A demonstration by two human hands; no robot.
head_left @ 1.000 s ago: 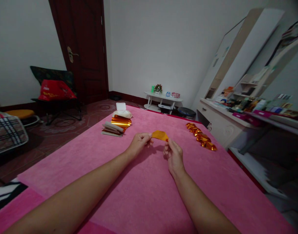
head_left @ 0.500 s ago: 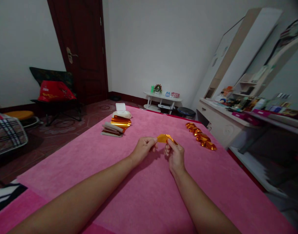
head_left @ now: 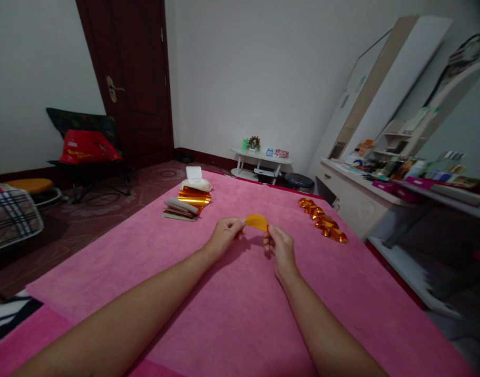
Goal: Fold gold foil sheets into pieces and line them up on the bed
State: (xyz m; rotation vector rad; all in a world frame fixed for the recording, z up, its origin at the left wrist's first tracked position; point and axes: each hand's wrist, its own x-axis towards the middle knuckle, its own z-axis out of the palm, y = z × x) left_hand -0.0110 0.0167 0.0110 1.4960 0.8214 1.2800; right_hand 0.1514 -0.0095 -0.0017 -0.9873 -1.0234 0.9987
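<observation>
A small piece of gold foil paper [head_left: 257, 222] is stretched between my hands, just above the pink cloth [head_left: 232, 303]. My left hand [head_left: 224, 235] pinches its left end between thumb and fingers. At the right end, my right hand [head_left: 281, 246] pinches the paper in the same way. Several folded shiny gold foil pieces [head_left: 322, 220] lie in a row to the right. To the left rests a stack of foil sheets [head_left: 181, 208] with greyish backs, beside a curved glossy gold sheet [head_left: 195, 197].
Behind the foil sheets sits a pale packet with a raised white lid [head_left: 194, 173]. A white dresser [head_left: 353, 191] crowded with bottles stands along the right. A low white table [head_left: 259, 156] and a dark round stool [head_left: 300, 180] are beyond the far edge.
Both hands have shifted slightly left with the gold paper. It now shows a flatter, duller face, and its folded right end no longer sticks up past my right thumb.
</observation>
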